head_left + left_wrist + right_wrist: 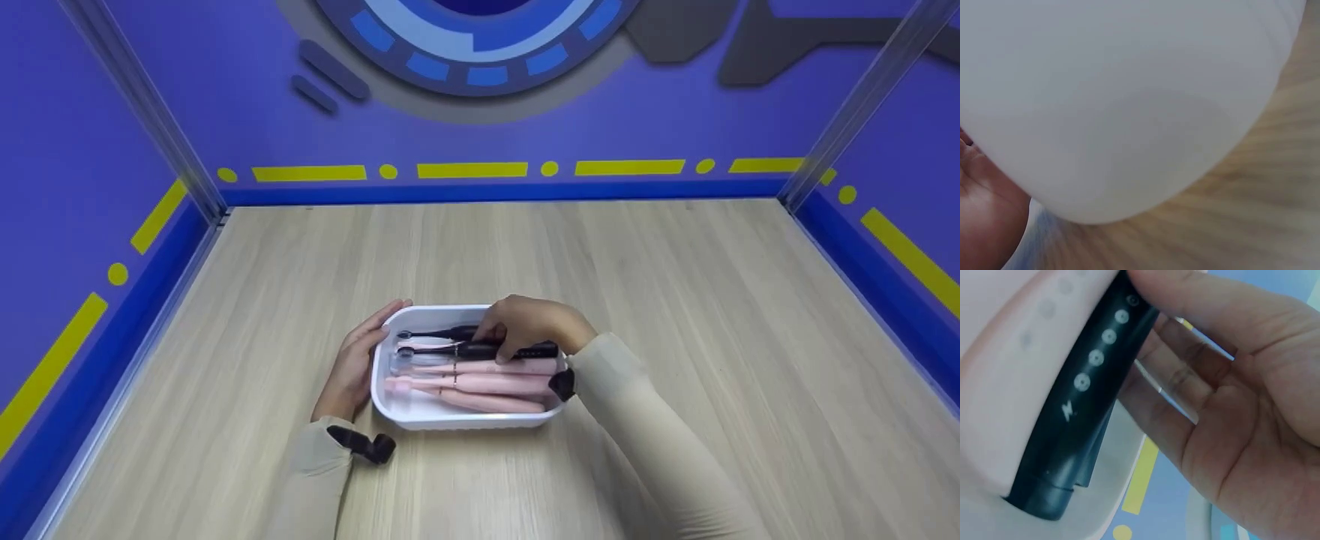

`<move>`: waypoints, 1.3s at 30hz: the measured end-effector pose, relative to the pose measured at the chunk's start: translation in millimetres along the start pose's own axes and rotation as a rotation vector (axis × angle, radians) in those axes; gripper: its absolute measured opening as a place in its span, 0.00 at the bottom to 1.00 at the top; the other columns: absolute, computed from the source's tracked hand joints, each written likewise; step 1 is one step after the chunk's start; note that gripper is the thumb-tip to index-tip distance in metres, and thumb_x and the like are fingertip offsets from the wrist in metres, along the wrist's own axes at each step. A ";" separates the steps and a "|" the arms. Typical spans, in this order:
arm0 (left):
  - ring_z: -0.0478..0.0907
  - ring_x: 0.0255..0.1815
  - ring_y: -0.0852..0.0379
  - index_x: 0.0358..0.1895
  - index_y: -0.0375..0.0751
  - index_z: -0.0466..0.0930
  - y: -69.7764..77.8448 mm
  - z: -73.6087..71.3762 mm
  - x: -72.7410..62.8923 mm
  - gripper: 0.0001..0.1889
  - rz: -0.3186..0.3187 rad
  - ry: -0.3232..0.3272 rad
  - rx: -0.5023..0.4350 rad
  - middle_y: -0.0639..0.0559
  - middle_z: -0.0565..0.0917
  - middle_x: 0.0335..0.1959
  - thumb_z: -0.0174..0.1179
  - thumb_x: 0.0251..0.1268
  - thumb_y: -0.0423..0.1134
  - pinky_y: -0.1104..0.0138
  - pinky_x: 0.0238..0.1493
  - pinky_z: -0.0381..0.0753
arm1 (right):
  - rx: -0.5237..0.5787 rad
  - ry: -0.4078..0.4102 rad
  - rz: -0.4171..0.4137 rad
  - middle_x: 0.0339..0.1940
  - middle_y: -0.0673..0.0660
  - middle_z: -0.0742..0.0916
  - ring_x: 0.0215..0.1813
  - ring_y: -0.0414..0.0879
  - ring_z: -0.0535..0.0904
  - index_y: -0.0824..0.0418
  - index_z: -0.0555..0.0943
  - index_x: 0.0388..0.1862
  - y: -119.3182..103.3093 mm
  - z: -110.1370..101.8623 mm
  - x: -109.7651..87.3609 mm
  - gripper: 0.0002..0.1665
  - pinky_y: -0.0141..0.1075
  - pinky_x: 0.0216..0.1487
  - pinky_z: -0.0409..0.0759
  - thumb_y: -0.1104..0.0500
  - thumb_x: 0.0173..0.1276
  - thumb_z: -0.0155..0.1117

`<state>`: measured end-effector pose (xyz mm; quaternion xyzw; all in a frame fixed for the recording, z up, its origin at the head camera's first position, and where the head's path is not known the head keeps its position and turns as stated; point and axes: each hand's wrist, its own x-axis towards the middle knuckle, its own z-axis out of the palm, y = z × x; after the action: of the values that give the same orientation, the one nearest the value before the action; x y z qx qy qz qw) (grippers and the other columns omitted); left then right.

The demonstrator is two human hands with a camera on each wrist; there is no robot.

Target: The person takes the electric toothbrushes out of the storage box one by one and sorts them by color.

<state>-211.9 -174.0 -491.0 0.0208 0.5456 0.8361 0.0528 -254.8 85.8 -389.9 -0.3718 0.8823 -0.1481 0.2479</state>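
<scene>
We observe the right hand pinching the nearer black toothbrush between thumb and fingers, inside the white bin, beside pink toothbrushes. We find the left hand, fingers extended, touching the bin's left end.

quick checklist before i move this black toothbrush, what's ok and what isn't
1. Left hand on the white tub: ok, it touches the tub's left end.
2. Right hand on the nearer black toothbrush: ok, thumb and fingers are at its handle.
3. Firmness of that grip: cannot tell from these pictures.
4. Nearer black toothbrush free of the pink toothbrushes: not ok, it lies right beside a pink handle.
5. Farther black toothbrush free of the fingers: cannot tell, the right hand hides part of it.
</scene>
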 end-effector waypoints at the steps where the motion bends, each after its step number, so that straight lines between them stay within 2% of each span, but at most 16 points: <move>1: 0.66 0.70 0.59 0.70 0.27 0.58 0.2 0.0 0.0 0.25 0.001 -0.002 0.001 0.42 0.66 0.71 0.35 0.71 0.26 0.67 0.73 0.60 | 0.004 0.004 0.007 0.45 0.56 0.87 0.46 0.43 0.80 0.57 0.84 0.53 -0.3 0.3 -0.3 0.27 0.35 0.52 0.80 0.66 0.51 0.73; 9: 0.63 0.72 0.55 0.70 0.29 0.61 -1.3 -0.4 0.9 0.25 0.006 0.017 0.043 0.41 0.67 0.70 0.36 0.71 0.27 0.68 0.72 0.62 | 0.004 0.014 0.067 0.48 0.53 0.86 0.47 0.43 0.78 0.55 0.84 0.54 -3.0 3.4 0.0 0.28 0.38 0.54 0.79 0.68 0.50 0.71; 16: 0.62 0.73 0.53 0.69 0.31 0.63 -2.2 0.7 0.1 0.25 -0.019 0.045 0.022 0.42 0.68 0.70 0.36 0.71 0.28 0.66 0.74 0.60 | -0.006 0.015 0.062 0.49 0.54 0.87 0.49 0.44 0.79 0.56 0.84 0.53 -2.6 5.2 1.3 0.27 0.39 0.55 0.79 0.68 0.51 0.71; 24: 0.65 0.71 0.57 0.70 0.28 0.60 -1.9 0.1 0.5 0.25 -0.005 0.009 0.005 0.39 0.66 0.71 0.35 0.70 0.27 0.67 0.73 0.61 | 0.001 0.024 0.062 0.49 0.54 0.87 0.50 0.46 0.81 0.56 0.84 0.53 -4.7 3.4 -2.1 0.27 0.37 0.54 0.79 0.67 0.51 0.72; 29: 0.66 0.70 0.58 0.70 0.30 0.62 -1.9 0.0 -0.6 0.25 -0.010 0.019 -0.004 0.40 0.67 0.71 0.36 0.70 0.27 0.66 0.73 0.60 | -0.019 0.028 0.036 0.49 0.54 0.87 0.50 0.46 0.81 0.56 0.84 0.53 -4.8 3.0 -3.1 0.27 0.36 0.54 0.79 0.67 0.51 0.72; 39: 0.63 0.72 0.53 0.70 0.28 0.60 -2.6 -1.2 1.0 0.25 -0.001 0.008 0.035 0.38 0.65 0.71 0.36 0.70 0.27 0.63 0.75 0.59 | -0.013 0.026 0.048 0.50 0.55 0.86 0.52 0.45 0.81 0.56 0.84 0.53 -4.2 4.0 -2.3 0.26 0.35 0.55 0.79 0.67 0.52 0.72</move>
<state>-212.8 -173.9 -493.9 0.0178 0.5604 0.8265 0.0507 -248.8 84.3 -390.6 -0.3501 0.8951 -0.1409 0.2375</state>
